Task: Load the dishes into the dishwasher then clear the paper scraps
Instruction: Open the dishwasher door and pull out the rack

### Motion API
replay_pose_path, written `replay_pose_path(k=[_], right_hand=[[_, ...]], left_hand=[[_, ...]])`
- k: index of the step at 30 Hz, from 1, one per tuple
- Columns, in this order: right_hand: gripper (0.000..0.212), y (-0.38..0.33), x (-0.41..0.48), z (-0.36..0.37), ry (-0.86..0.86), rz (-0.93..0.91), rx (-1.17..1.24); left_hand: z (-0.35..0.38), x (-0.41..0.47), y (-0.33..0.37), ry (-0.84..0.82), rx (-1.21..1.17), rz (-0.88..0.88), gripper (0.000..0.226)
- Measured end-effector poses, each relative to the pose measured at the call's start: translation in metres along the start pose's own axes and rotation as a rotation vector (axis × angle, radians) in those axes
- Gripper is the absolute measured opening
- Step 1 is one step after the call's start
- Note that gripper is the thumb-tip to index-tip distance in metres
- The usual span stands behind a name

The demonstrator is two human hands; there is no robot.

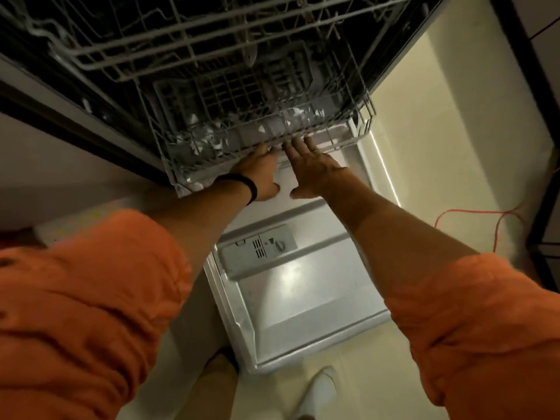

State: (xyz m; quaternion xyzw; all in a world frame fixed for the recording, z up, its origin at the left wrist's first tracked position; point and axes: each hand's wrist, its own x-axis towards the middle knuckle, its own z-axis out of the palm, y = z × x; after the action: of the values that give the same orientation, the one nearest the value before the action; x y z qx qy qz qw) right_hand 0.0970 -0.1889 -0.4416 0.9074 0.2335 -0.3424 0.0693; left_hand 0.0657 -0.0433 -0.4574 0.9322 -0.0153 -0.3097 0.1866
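Note:
The dishwasher stands open with its door [303,295] folded down flat in front of me. The grey wire lower rack [359,136] sits partly out over the door. White paper scraps [209,139] lie scattered along the rack's front section, and more paper scraps [300,113] lie towards the right. No dishes show in the rack. My left hand [260,172], with a black band at the wrist, hooks its fingers over the rack's front rim. Close beside it, my right hand [315,168] touches the same rim with its fingers extended and thumb spread.
The empty upper rack [181,50] hangs out above the lower one. A detergent dispenser [260,247] is set in the door. An orange cable [472,213] runs across the pale floor at the right, by a dark cabinet. My white shoe [318,392] is just below the door's edge.

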Motion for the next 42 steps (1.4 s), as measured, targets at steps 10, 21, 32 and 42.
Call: replay_pose_path(k=[10, 21, 32, 42], right_hand=[[0.106, 0.011, -0.142, 0.122, -0.154, -0.073, 0.027], [0.112, 0.02, -0.275, 0.248, -0.23, -0.1, 0.102], [0.104, 0.016, -0.263, 0.203, -0.203, -0.118, 0.018], [0.095, -0.009, -0.195, -0.057, 0.27, -0.18, 0.037]], left_hand=[[0.117, -0.13, 0.08, -0.154, -0.036, -0.049, 0.07], [0.238, -0.227, 0.145, -0.314, -0.015, -0.048, 0.088], [0.189, -0.226, 0.139, -0.245, 0.029, -0.024, 0.086], [-0.048, -0.193, 0.098, 0.316, 0.058, -0.039, 0.078]])
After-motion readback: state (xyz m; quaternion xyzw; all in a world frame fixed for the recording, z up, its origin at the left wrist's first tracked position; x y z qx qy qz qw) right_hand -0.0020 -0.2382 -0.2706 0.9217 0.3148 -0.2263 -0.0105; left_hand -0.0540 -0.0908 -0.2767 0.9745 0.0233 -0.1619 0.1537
